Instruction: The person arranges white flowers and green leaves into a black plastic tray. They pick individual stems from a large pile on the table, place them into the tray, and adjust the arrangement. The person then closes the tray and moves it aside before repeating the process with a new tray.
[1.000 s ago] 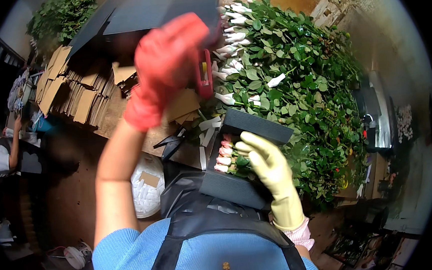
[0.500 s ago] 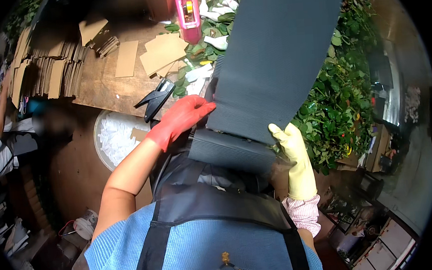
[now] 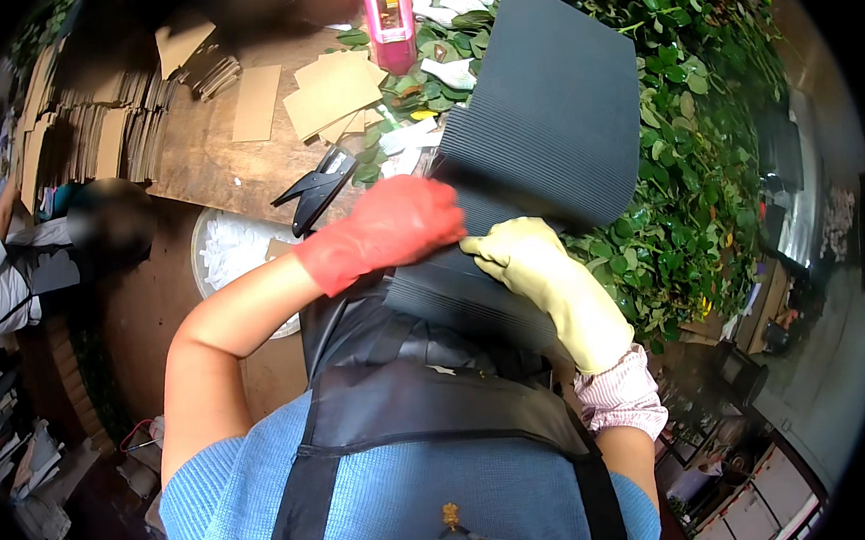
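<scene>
A dark grey corrugated sheet point(image 3: 543, 122) is folded in front of my chest, its upper half standing over the table. My left hand point(image 3: 389, 228), in a red rubber glove, presses on the sheet at the fold. In a pale yellow glove, my right hand point(image 3: 544, 282) grips the lower folded part beside it. The two gloves almost touch. A black stapler point(image 3: 314, 188) lies on the wooden table point(image 3: 204, 161) just beyond my left hand.
Green leafy stems point(image 3: 685, 152) with white-wrapped buds fill the table's right side. A pink tape dispenser point(image 3: 388, 17) stands at the back. Brown cardboard pieces point(image 3: 325, 92) and stacks lie left. A white bin point(image 3: 231, 254) sits below the table edge. Another person point(image 3: 11, 269) is at far left.
My left hand came down from overhead onto the sheet. The sheet has been bent over and both gloves have closed together at its fold.
</scene>
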The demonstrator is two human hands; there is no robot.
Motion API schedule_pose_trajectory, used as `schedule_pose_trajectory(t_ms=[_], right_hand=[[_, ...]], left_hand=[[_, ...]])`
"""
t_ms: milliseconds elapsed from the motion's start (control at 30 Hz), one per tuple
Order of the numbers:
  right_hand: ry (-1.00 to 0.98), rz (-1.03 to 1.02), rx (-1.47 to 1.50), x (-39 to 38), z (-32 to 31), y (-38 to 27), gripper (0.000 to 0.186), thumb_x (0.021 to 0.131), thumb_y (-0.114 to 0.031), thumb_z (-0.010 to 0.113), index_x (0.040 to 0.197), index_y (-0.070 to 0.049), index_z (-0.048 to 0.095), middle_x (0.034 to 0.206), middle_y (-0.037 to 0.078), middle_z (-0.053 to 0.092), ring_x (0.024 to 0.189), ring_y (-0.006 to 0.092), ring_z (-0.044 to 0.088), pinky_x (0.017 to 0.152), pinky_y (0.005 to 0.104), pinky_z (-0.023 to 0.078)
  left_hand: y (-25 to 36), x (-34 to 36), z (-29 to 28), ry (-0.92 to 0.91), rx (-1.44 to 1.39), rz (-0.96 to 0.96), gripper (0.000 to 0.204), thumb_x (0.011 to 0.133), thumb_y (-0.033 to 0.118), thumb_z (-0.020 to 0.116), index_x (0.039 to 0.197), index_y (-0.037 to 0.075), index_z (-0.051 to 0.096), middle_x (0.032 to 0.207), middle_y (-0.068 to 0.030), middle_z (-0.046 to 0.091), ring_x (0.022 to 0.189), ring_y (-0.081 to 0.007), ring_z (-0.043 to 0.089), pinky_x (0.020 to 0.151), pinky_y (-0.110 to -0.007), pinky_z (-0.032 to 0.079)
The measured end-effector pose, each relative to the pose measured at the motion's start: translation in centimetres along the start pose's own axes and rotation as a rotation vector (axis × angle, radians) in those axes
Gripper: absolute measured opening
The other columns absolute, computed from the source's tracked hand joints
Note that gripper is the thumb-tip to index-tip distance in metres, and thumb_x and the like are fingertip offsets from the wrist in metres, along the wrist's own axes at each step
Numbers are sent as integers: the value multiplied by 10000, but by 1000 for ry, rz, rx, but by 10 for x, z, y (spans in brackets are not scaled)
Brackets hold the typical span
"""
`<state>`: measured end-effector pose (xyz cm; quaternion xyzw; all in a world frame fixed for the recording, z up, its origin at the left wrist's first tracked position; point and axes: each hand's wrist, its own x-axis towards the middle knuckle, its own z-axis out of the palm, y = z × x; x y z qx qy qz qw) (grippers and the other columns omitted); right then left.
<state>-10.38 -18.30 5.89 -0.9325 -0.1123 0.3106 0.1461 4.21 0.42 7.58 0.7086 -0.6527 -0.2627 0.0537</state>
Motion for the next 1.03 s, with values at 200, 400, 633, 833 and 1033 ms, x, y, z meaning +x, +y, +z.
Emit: schedule_pose_trajectory(t_ms=[200,400,633,833,1033], right_hand=[[160,-13,-37,-13,12,-2,163,957,-214,637,927,-177,793,825,110,736,711,336,699,637,428,548],[819,-222,157,-46,-52,-32,395,866,-128,777,1257,-92,737,1124,140,762,1017,348,730,896,430,588],[434,410,-14,16,-82,-18,306,895,-336,791,1085,-109,712,1007,163,759,954,383,736,850,484,580],[313,-77,-11,39,-157,-30,694,912,-485,770,1478,-133,579,1169,222,730,1067,409,688,939,460,553],[87,136,-502,233,-150,-114,897,882,-352,811,1587,-12,373,1471,218,599,1329,283,619,1116,391,488]], left_hand=[[-19,39,87,427,-8,197,707,1023,349,537,1655,109,327,1687,-139,371,1496,-282,445,1181,-424,407],[-19,41,93,501,-167,228,859,920,596,654,1589,109,427,1597,-136,470,1485,-343,434,1213,-494,351],[-20,45,104,372,46,179,774,917,624,634,1407,28,576,1442,-150,576,1355,-334,526,1134,-469,418],[-23,48,105,352,-140,208,953,897,631,661,1600,45,395,1605,-178,441,1489,-363,404,1278,-477,258],[-29,48,124,573,-449,89,879,957,559,648,1650,124,326,1693,-125,355,1580,-305,292,1301,-455,216]])
